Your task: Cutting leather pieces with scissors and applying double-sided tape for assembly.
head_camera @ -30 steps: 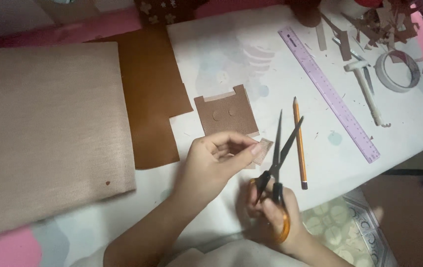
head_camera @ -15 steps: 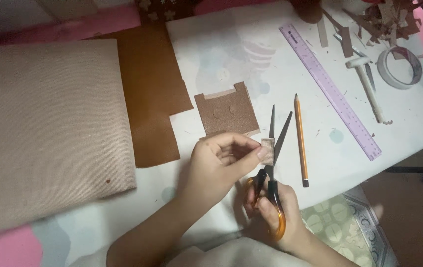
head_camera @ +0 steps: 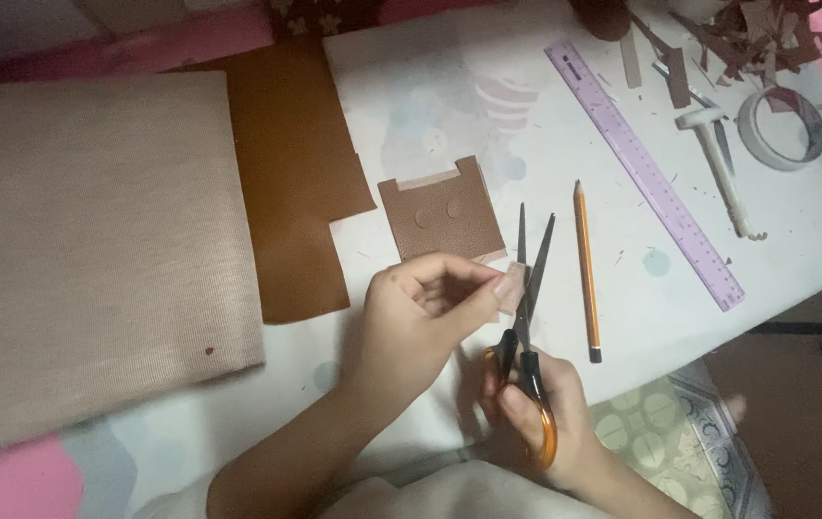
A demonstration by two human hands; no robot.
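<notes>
Left hand (head_camera: 421,312) grip pinches small brown scrap (head_camera: 510,288), scrap between open scissors (head_camera: 526,288) blades; right hand (head_camera: 526,418) grip in handles, blades pointing toward desk's far edge.

Your left hand (head_camera: 421,312) pinches a small pale scrap (head_camera: 510,288) between thumb and fingertips, just below the cut brown leather piece (head_camera: 442,213). Your right hand (head_camera: 536,423) grips the orange-handled scissors (head_camera: 524,317), blades parted a little and pointing away from you, the scrap sitting right against them. Just right of the leather piece lies an orange pencil (head_camera: 585,269), and further right a lilac ruler (head_camera: 644,173) runs slantwise. Left of the leather piece a larger brown sheet (head_camera: 286,163) lies flat, touching a beige ribbed cloth (head_camera: 84,240). Well to the right, beyond the ruler, sit a tape roll (head_camera: 782,128) and a heap of brown offcuts (head_camera: 752,34).
</notes>
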